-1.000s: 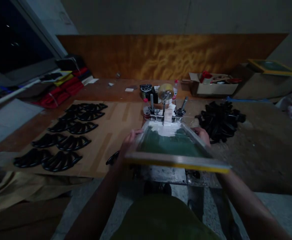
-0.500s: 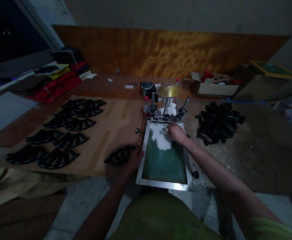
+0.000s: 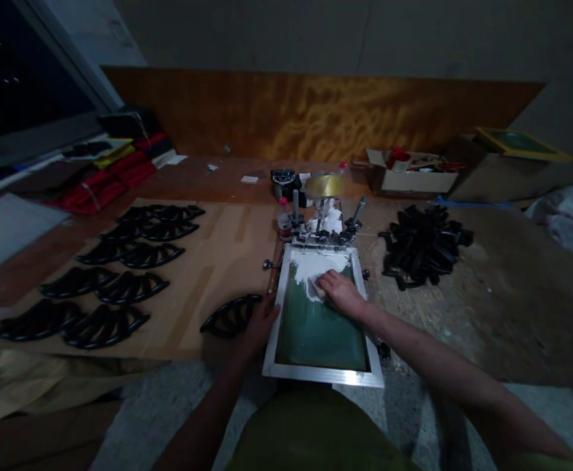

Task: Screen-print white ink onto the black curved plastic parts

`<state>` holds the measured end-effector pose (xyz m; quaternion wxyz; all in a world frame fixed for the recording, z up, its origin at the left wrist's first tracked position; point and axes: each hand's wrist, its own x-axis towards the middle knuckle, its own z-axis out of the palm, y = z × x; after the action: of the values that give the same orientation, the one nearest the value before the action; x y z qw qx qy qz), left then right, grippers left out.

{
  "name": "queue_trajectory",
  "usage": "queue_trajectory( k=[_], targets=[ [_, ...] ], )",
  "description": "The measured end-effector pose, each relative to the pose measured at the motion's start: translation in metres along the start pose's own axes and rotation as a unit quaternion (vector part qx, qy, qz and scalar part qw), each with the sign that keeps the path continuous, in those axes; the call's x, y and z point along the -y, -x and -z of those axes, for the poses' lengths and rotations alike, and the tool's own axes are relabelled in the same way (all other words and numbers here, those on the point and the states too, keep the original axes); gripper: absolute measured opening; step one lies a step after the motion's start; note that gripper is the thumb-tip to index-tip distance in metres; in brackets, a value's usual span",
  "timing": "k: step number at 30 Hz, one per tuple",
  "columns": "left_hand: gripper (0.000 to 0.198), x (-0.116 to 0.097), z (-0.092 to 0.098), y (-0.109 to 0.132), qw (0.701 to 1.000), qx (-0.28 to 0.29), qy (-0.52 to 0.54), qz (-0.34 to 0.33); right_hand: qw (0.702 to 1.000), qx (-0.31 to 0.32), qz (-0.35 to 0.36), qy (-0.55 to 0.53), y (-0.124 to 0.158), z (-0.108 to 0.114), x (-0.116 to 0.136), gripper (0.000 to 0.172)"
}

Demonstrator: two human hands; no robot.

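A screen-printing frame (image 3: 269,353) with a silver metal border and green mesh lies in front of me. White ink (image 3: 306,263) is smeared over the far part of its mesh. My right hand (image 3: 340,291) is closed round a small pale scraper (image 3: 317,288), pressed into the near edge of the ink. Beside the frame's left border is my left hand (image 3: 261,322), touching it with the thumb side; its fingers are dim and partly hidden. Just left of that hand lies a black ribbed, curved part (image 3: 230,316), its right end overlapped by the hand.
Rows of similar black parts (image 3: 107,327) lie on cardboard (image 3: 193,288) to the left. A heap of black pieces (image 3: 426,245) sits at right. Behind the frame are a clamp (image 3: 323,237), a red-capped bottle (image 3: 284,219) and a dark tub (image 3: 283,184). An open box (image 3: 416,181) stands farther back.
My right hand has moved the scraper toward me and slightly left over the mesh, dragging at the white ink. My left hand stays beside the frame. The camera view has shifted slightly.
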<state>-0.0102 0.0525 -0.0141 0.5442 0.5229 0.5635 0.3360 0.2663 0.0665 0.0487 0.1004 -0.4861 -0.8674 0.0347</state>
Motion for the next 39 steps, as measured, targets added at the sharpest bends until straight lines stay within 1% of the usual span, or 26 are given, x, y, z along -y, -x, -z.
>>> queue_trajectory(
  k=[3,5,7,9,11,13,15,16,17,19,20,22,24,26,27,28,29,30,31,32,34,35,36,37,38,39],
  targets=[
    [0.065,-0.006,0.0,0.002,1.0,0.007,0.001,0.015,0.999,-0.004,0.034,-0.031,0.014,-0.005,0.002,0.025],
    [0.064,-0.013,0.001,0.003,1.0,0.005,-0.009,0.018,0.999,-0.004,0.009,-0.053,0.008,0.002,-0.005,0.025],
    [0.063,-0.023,0.004,0.006,0.999,0.015,-0.025,0.018,0.997,-0.015,-0.045,-0.059,-0.012,0.014,-0.016,0.031],
    [0.064,-0.036,0.009,0.011,0.999,0.028,-0.043,0.012,0.993,-0.02,-0.114,-0.036,-0.037,0.028,-0.029,0.044],
    [0.061,-0.052,0.015,0.015,0.998,0.022,-0.065,0.0,0.984,-0.022,-0.178,0.003,-0.055,0.042,-0.045,0.055],
    [0.054,-0.07,0.02,0.017,0.996,0.004,-0.086,-0.024,0.973,-0.057,-0.222,0.02,-0.057,0.053,-0.065,0.057],
    [0.054,-0.089,0.022,0.014,0.995,-0.014,-0.09,-0.047,0.955,-0.123,-0.271,0.01,-0.043,0.057,-0.087,0.047],
    [0.056,-0.1,0.022,0.01,0.995,-0.018,-0.078,-0.055,0.94,-0.149,-0.306,0.001,-0.032,0.056,-0.096,0.039],
    [0.058,-0.111,0.021,0.004,0.996,-0.023,-0.051,-0.063,0.928,-0.161,-0.337,-0.011,-0.02,0.052,-0.102,0.032],
    [0.06,-0.133,0.016,-0.011,0.996,-0.03,0.03,-0.076,0.921,-0.144,-0.36,-0.037,0.004,0.036,-0.104,0.027],
    [0.06,-0.144,0.013,-0.018,0.993,-0.028,0.073,-0.085,0.927,-0.125,-0.351,-0.052,0.013,0.025,-0.1,0.027],
    [0.061,-0.163,0.006,-0.03,0.985,-0.025,0.142,-0.095,0.948,-0.086,-0.296,-0.078,0.023,0.002,-0.083,0.022],
    [0.063,-0.171,-0.001,-0.034,0.979,-0.04,0.175,-0.092,0.966,-0.045,-0.243,-0.079,0.026,-0.016,-0.062,0.029],
    [0.062,-0.161,-0.012,-0.028,0.976,-0.075,0.185,-0.081,0.976,0.001,-0.21,-0.066,0.025,-0.025,-0.042,0.034],
    [0.06,-0.149,-0.019,-0.022,0.978,-0.078,0.183,-0.064,0.977,0.014,-0.204,-0.06,0.024,-0.025,-0.032,0.031],
    [0.057,-0.133,-0.026,-0.015,0.981,-0.067,0.178,-0.036,0.977,0.013,-0.204,-0.057,0.024,-0.025,-0.021,0.025],
    [0.055,-0.114,-0.035,-0.007,0.984,-0.039,0.174,0.014,0.977,-0.002,-0.204,-0.057,0.024,-0.024,-0.009,0.021],
    [0.054,-0.093,-0.044,0.002,0.981,0.026,0.172,0.086,0.978,-0.025,-0.196,-0.06,0.024,-0.024,0.006,0.019],
    [0.053,-0.073,-0.052,0.01,0.972,0.062,0.176,0.146,0.982,-0.048,-0.174,-0.063,0.024,-0.025,0.02,0.019],
    [0.053,-0.054,-0.059,0.017,0.962,0.072,0.185,0.188,0.986,-0.064,-0.139,-0.069,0.023,-0.028,0.034,0.019],
    [0.052,-0.022,-0.064,0.028,0.953,0.059,0.2,0.218,0.993,-0.06,-0.031,-0.092,0.023,-0.034,0.051,0.021],
    [0.053,-0.009,-0.06,0.031,0.955,0.045,0.199,0.216,0.993,-0.05,0.01,-0.107,0.026,-0.037,0.051,0.021],
    [0.055,0.001,-0.053,0.034,0.959,0.027,0.189,0.208,0.992,-0.042,0.019,-0.115,0.033,-0.037,0.043,0.021],
    [0.058,0.01,-0.041,0.035,0.964,0.005,0.17,0.204,0.992,-0.039,-0.003,-0.116,0.042,-0.034,0.027,0.022],
    [0.064,0.019,-0.025,0.036,0.968,-0.024,0.143,0.204,0.991,-0.046,-0.076,-0.101,0.055,-0.031,0.004,0.023],
    [0.07,0.027,-0.007,0.037,0.973,-0.061,0.102,0.198,0.979,-0.055,-0.187,-0.062,0.069,-0.026,-0.024,0.024]
  ],
)
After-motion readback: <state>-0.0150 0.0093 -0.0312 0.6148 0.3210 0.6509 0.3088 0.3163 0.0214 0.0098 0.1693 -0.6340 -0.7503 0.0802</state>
